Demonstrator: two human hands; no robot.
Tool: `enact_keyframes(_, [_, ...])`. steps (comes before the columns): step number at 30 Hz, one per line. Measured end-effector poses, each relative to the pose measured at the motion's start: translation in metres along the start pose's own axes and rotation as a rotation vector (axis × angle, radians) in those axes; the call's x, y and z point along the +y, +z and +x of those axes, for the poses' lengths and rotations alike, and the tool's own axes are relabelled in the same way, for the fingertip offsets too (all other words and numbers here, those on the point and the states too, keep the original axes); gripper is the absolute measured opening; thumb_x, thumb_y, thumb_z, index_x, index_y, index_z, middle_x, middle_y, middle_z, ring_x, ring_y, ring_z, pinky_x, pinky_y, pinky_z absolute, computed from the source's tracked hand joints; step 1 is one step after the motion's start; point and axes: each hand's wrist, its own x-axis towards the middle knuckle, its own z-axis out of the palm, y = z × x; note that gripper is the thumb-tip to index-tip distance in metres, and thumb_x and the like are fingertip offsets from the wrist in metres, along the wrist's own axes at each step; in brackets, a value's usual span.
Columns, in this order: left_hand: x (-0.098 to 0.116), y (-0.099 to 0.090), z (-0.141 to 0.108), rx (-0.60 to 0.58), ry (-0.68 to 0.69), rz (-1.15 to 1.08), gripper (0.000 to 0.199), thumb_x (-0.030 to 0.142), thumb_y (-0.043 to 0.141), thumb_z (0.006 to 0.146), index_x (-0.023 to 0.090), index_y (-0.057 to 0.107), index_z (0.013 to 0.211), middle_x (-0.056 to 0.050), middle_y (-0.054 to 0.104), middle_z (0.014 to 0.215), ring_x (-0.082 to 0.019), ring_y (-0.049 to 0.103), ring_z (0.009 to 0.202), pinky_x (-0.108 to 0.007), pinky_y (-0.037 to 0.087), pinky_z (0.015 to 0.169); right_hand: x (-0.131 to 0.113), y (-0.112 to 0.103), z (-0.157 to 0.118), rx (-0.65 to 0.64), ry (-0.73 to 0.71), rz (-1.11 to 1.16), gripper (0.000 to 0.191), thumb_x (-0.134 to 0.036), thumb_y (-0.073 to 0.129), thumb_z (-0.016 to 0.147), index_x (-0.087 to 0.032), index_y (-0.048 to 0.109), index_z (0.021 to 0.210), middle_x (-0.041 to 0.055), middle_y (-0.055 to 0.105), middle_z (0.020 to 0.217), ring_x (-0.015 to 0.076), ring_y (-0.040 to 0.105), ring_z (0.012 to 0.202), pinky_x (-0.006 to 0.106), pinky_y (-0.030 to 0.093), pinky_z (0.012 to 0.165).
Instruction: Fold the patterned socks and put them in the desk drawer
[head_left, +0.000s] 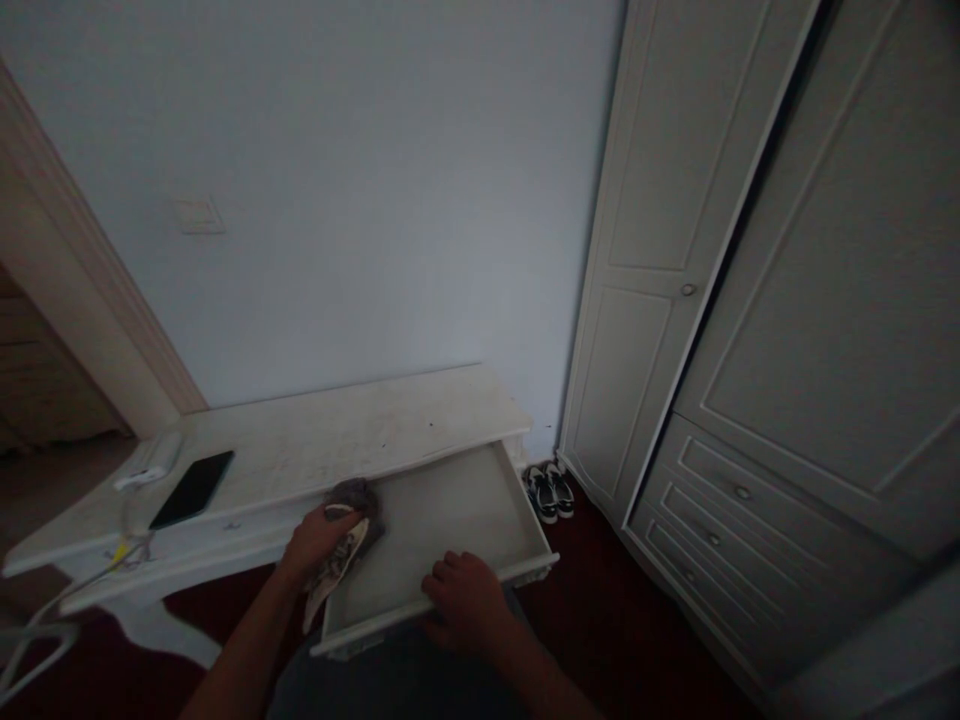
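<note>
so the left hand (319,538) is clamped on a bunched cloth (369,502) at the left end of the pulled-out drawer (442,510). The greyish lump of it sits just past the fingers, over the drawer's floor, and a patterned tail trails down by the left wall. Its long axis runs roughly from the bench (405,420) side back toward the person. Most of the drawer's floor lies to the right of that hand. Meanwhile the right hand (469,598) is clamped on the front panel, fingers hooked over the edge, well apart from the cloth, so the left's clearly the nearer one
</note>
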Motion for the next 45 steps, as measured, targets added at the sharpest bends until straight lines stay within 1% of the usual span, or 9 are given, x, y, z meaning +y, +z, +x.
enact_keyframes(7, [-0.022, 0.004, -0.051, -0.052, 0.009, 0.211, 0.045, 0.057, 0.063, 0.077, 0.022, 0.070, 0.103, -0.016, 0.082, 0.112, -0.040, 0.077, 0.111, -0.044, 0.055, 0.093, -0.002, -0.001, 0.001, 0.029, 0.009, 0.017, 0.045, -0.058, 0.074, 0.091, -0.019, 0.068, 0.113, 0.0114, 0.074, 0.111, 0.0318, 0.067, 0.110, 0.046, 0.056, 0.091])
enact_keyframes(10, [-0.033, 0.007, -0.074, -0.133, -0.003, 0.334, 0.046, 0.058, 0.060, 0.079, 0.025, 0.067, 0.111, -0.015, 0.082, 0.114, -0.040, 0.077, 0.111, -0.045, 0.055, 0.091, -0.003, 0.000, 0.001, 0.039, 0.015, 0.014, 0.044, -0.058, 0.074, 0.091, -0.019, 0.069, 0.111, 0.0118, 0.074, 0.109, 0.0315, 0.068, 0.108, 0.045, 0.057, 0.089])
enact_keyframes(13, [-0.037, 0.007, -0.084, -0.153, 0.008, 0.370, 0.053, 0.061, 0.058, 0.080, 0.024, 0.064, 0.118, -0.016, 0.081, 0.115, -0.041, 0.078, 0.107, -0.047, 0.054, 0.088, -0.004, 0.000, 0.001, 0.040, 0.015, 0.007, 0.043, -0.057, 0.074, 0.092, -0.019, 0.069, 0.111, 0.0116, 0.075, 0.110, 0.0313, 0.068, 0.108, 0.044, 0.057, 0.089])
enact_keyframes(18, [-0.021, 0.006, -0.056, -0.121, 0.065, 0.371, 0.053, 0.060, 0.062, 0.075, 0.020, 0.069, 0.110, -0.022, 0.080, 0.117, -0.043, 0.075, 0.112, -0.047, 0.054, 0.091, -0.004, -0.005, 0.000, 0.022, -0.003, -0.013, 0.041, -0.057, 0.071, 0.094, -0.019, 0.069, 0.110, 0.0106, 0.075, 0.108, 0.0302, 0.069, 0.105, 0.043, 0.056, 0.087])
enact_keyframes(23, [0.001, 0.005, -0.005, -0.058, -0.019, 0.264, 0.050, 0.064, 0.069, 0.068, 0.021, 0.073, 0.093, -0.025, 0.081, 0.112, -0.050, 0.073, 0.117, -0.053, 0.056, 0.094, -0.002, -0.003, 0.000, 0.006, -0.010, -0.027, 0.045, -0.061, 0.072, 0.092, -0.020, 0.069, 0.109, 0.0102, 0.075, 0.107, 0.0307, 0.069, 0.104, 0.043, 0.056, 0.086])
enact_keyframes(26, [0.008, 0.001, 0.012, -0.059, -0.038, 0.156, 0.046, 0.063, 0.074, 0.062, 0.022, 0.071, 0.084, -0.022, 0.082, 0.107, -0.049, 0.070, 0.123, -0.053, 0.056, 0.098, -0.001, -0.001, 0.000, 0.003, -0.013, -0.032, 0.046, -0.062, 0.070, 0.092, -0.020, 0.070, 0.109, 0.0097, 0.075, 0.106, 0.0312, 0.070, 0.104, 0.044, 0.057, 0.086])
enact_keyframes(30, [0.007, -0.004, 0.009, -0.168, -0.040, -0.101, 0.052, 0.065, 0.077, 0.060, 0.022, 0.075, 0.089, -0.014, 0.084, 0.100, -0.039, 0.077, 0.113, -0.044, 0.061, 0.094, -0.002, 0.000, 0.000, 0.032, -0.002, -0.026, 0.043, -0.061, 0.069, 0.093, -0.020, 0.070, 0.107, 0.0094, 0.075, 0.105, 0.0308, 0.070, 0.103, 0.044, 0.057, 0.087])
enact_keyframes(35, [0.001, -0.006, -0.009, -0.356, -0.149, -0.363, 0.069, 0.079, 0.080, 0.051, 0.019, 0.075, 0.085, -0.014, 0.083, 0.080, -0.038, 0.081, 0.079, -0.047, 0.066, 0.074, -0.002, 0.000, -0.001, 0.014, -0.007, -0.021, 0.042, -0.058, 0.071, 0.093, -0.020, 0.069, 0.109, 0.0100, 0.076, 0.107, 0.0304, 0.070, 0.104, 0.044, 0.057, 0.087])
enact_keyframes(45, [-0.006, 0.002, -0.014, -0.350, -0.177, -0.477, 0.057, 0.068, 0.081, 0.060, 0.019, 0.076, 0.087, -0.010, 0.082, 0.076, -0.031, 0.080, 0.071, -0.040, 0.065, 0.069, -0.002, 0.000, -0.001, 0.031, 0.006, -0.019, 0.040, -0.058, 0.071, 0.093, -0.020, 0.070, 0.107, 0.0105, 0.076, 0.104, 0.0298, 0.070, 0.102, 0.042, 0.057, 0.085])
